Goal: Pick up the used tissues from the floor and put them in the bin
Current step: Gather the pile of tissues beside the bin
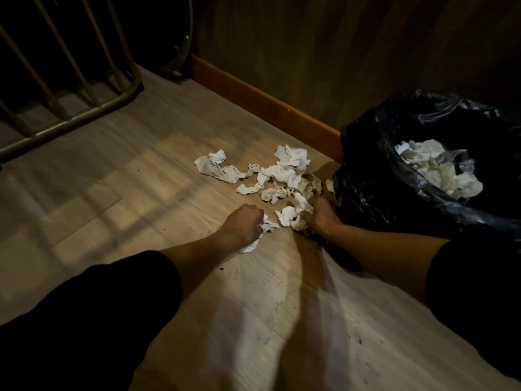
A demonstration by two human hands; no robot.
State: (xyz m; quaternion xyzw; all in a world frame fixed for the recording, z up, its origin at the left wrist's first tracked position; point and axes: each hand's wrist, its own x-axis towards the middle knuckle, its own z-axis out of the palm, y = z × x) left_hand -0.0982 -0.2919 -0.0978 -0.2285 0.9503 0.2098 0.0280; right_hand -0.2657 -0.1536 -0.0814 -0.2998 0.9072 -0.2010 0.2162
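Several crumpled white tissues lie in a loose pile on the wooden floor, left of the bin. The bin is lined with a black plastic bag and holds tissues inside. My left hand is closed in a fist around a tissue at the near edge of the pile. Just beside the bin, my right hand grips a bunch of tissues. Both hands are down at floor level.
A wooden wall with an orange-brown skirting board runs behind the pile. A metal railing stands at the far left. Dark specks of dirt dot the light floor near me.
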